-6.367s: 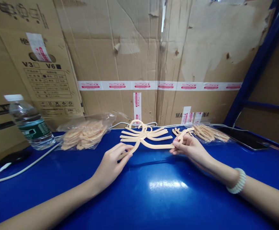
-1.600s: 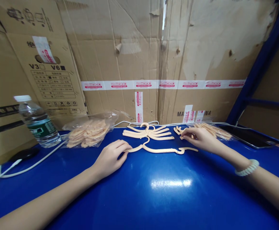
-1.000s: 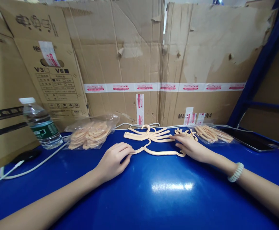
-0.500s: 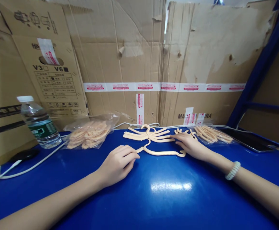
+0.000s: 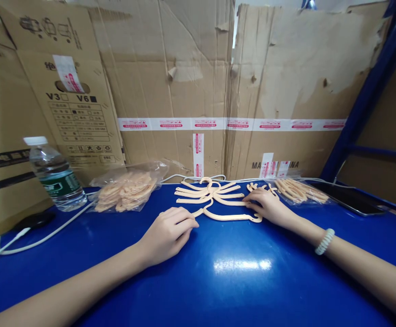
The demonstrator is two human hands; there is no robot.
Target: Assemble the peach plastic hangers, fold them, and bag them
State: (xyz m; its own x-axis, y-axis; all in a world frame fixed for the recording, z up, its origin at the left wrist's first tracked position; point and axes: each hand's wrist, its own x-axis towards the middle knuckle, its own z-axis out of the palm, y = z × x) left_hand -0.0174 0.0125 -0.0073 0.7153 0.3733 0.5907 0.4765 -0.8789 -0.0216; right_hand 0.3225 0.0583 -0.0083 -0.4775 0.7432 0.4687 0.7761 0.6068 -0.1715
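Note:
A single peach plastic hanger (image 5: 230, 217) lies flat on the blue table (image 5: 238, 281) between my hands. My left hand (image 5: 168, 231) rests on the table with curled fingers, pinching the hanger's left tip. My right hand (image 5: 269, 206), with a bead bracelet on the wrist, lies flat over the hanger's right end, its fingertips reaching towards a stack of the same hangers (image 5: 207, 193) just behind. Small peach hook pieces (image 5: 261, 186) lie beside that hand.
A clear bag of peach parts (image 5: 126, 188) and a water bottle (image 5: 53, 175) stand at the left, with a white cable (image 5: 41, 231). Another bag of parts (image 5: 300, 190) and a dark phone (image 5: 350, 197) lie at the right. Cardboard boxes (image 5: 184, 81) wall the back; a blue post (image 5: 364, 95) rises right.
The hanger held up between both hands came down onto the table. My right hand went to the small pieces, then back onto the hanger's right end. Over the last second almost nothing moved.

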